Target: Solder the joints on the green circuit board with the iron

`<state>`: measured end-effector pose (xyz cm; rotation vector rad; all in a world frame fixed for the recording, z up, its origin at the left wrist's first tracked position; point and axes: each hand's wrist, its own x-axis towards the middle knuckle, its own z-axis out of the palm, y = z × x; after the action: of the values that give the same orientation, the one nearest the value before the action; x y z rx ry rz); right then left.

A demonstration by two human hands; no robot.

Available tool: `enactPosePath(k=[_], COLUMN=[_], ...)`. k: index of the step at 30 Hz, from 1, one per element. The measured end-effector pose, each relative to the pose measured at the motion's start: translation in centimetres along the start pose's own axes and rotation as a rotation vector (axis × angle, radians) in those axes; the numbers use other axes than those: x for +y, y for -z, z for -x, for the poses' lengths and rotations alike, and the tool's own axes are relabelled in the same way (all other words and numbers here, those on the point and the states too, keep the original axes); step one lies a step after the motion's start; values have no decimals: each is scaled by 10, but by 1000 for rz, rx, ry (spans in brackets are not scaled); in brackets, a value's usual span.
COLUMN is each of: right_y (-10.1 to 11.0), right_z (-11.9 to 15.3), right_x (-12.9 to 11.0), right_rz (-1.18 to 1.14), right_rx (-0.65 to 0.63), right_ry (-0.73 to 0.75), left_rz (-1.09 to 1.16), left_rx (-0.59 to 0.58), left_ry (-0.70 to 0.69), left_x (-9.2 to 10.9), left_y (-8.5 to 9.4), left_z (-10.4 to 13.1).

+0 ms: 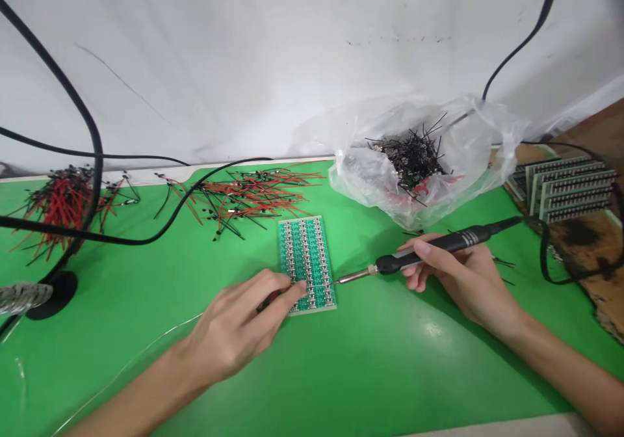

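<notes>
A green circuit board panel (312, 248) with rows of small metal parts lies flat on the green mat. Over its lower left part, my left hand (244, 323) pinches a thin solder wire (146, 346), which trails back past my wrist to the lower left. My right hand (458, 281) is closed round the black handle of a soldering iron (390, 264). The iron's tip points left and reaches the board's right side, close to the solder's end. Whether tip and solder touch is too small to tell.
Red and black wires (253, 193) lie behind the board, with another bundle (63, 203) at far left. A plastic bag (361, 177) holds black pieces. Stacked boards (575, 186) stand on a scorched brown sheet (585, 242). Black cables (92, 144) loop across the left; a solder spool (29, 297) stands there.
</notes>
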<state>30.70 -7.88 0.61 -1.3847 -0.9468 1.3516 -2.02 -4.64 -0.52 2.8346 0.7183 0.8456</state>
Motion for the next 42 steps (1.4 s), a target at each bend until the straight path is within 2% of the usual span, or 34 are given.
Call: enactPosePath(k=[14, 23, 31, 37, 42], right_y=[2, 1, 2, 0, -3], right_z=[0, -1, 1, 2, 2], right_x=[3, 4, 2, -2, -6], right_rz=[6, 13, 7, 8, -2], right_rx=[0, 0, 7, 22, 34], right_ry=[17, 15, 9, -7, -30], left_rz=[-30, 15, -52, -56, -17], left_rx=[-16, -46, 62, 54, 92], left_ry=[19, 23, -8, 25, -9], left_x=[-1, 1, 1, -3, 1], left_y=[-3, -1, 2, 1, 5], left_z=[1, -7, -1, 0, -5])
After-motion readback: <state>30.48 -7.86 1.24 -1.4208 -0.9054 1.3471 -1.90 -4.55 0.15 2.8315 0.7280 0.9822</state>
